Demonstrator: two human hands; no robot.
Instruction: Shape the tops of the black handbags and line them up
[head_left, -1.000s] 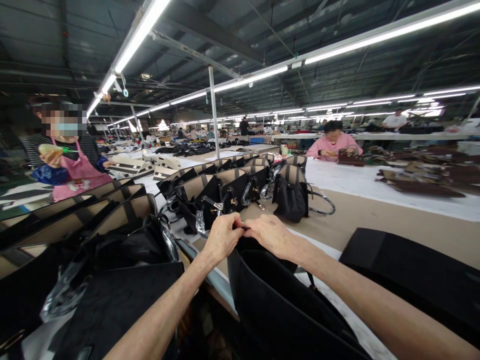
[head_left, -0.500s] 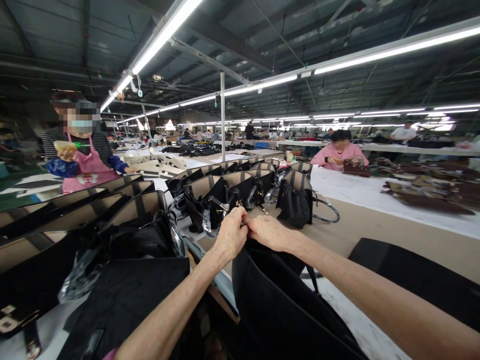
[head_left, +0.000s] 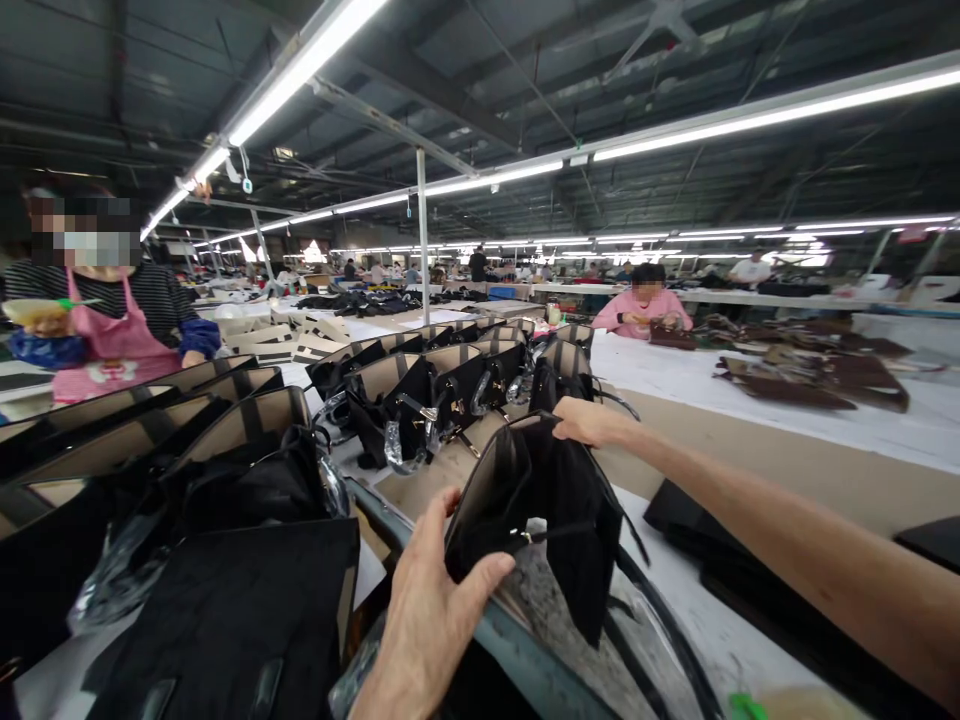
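Two bare hands handle a black bag (head_left: 576, 490) at five o'clock, over the counter (head_left: 720, 428). Any lettering on the gold fittings (head_left: 460, 405) of the other bags (head_left: 386, 378), toward eleven o'clock from it, is too small to read. The bag looks soft and creased; its top edge slants from seven to one o'clock, a pointed corner aimed at five. The right hand (head_left: 596, 423) has its grip pinched on that edge; the left hand's (head_left: 433, 600) grip is spread wide beside it, contact unclear.
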